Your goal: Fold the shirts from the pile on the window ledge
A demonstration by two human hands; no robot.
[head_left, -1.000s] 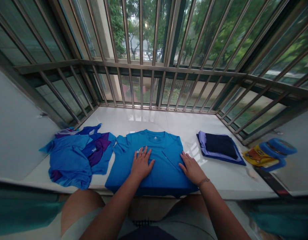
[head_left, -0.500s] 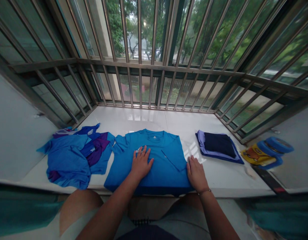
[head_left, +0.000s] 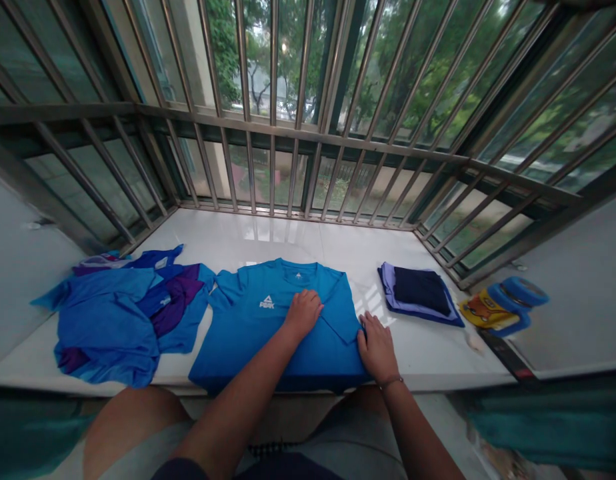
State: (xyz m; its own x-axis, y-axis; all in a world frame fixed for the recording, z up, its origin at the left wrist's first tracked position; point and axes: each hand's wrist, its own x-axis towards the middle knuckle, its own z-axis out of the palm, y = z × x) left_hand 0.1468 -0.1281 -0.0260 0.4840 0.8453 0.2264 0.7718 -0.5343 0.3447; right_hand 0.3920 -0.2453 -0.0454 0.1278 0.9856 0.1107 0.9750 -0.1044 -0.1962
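A blue T-shirt (head_left: 238, 333) lies front side up on the white sill, its right sleeve folded inward over the chest and a white logo on the other side of the chest. My left hand (head_left: 305, 313) rests on the shirt's chest beside the folded sleeve, palm down, its fingers close together and slightly bent. At the shirt's right edge is my right hand (head_left: 378, 347), fingers stretched forward and thumb apart, touching the fabric. The lower part of the shirt hangs over the sill's front edge.
Crumpled blue and purple clothes (head_left: 108, 320) lie at the left, touching the shirt's left sleeve. To the right sits a folded stack of dark and lavender clothes (head_left: 421, 293). A blue-lidded jar (head_left: 503, 307) with a yellow label stands farther right. Metal window bars (head_left: 288, 137) enclose the back.
My left hand has slid right across the chest towards the folded sleeve, uncovering the white logo; its fingers are closer together. My right hand stays at the shirt's edge. The view has shifted slightly.
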